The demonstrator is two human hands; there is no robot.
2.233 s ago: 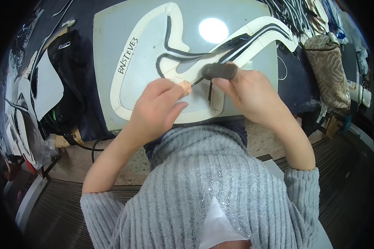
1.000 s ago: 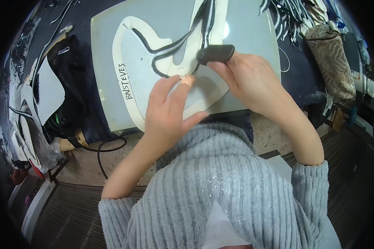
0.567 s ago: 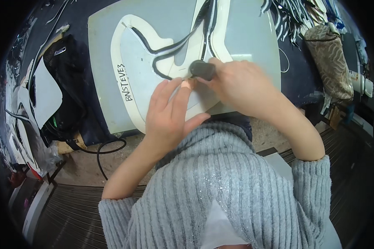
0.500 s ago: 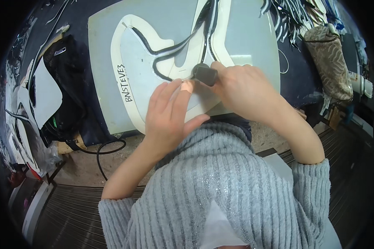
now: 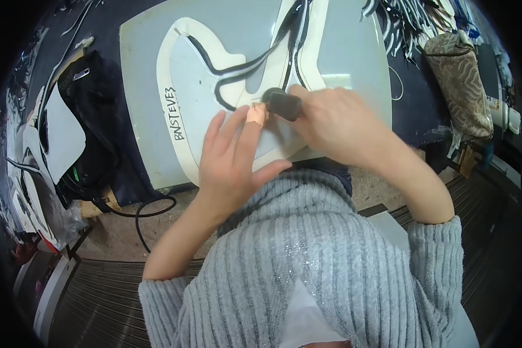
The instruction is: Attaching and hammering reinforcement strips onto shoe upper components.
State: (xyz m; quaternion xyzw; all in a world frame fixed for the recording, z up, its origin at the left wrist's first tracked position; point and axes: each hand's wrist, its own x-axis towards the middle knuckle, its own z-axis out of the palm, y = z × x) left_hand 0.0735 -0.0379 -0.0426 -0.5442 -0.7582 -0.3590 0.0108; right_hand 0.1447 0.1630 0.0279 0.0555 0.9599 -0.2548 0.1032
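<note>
My right hand is closed around a dark hammer, its head close above the sheet beside my left fingertips. My left hand lies flat with its fingers stretched out and thumb apart, fingertips at the curved end of a black strip. A tan wrap covers one of its fingertips. Under both hands is a flat cream cut-out pattern piece with handwriting along its left band. Black strips follow its inner edges, and one loops across to the upper right. My hands hide the strip's lower end.
The pattern lies on a pale grey board on a dark-covered table. At left are a black bag and white cut pieces. Right of the board are a patterned brown pouch, a bundle of strips and a white bottle.
The hammer and my right hand have shifted slightly left. My left fingertips have moved a little left and away from me. The pattern piece has turned slightly clockwise.
</note>
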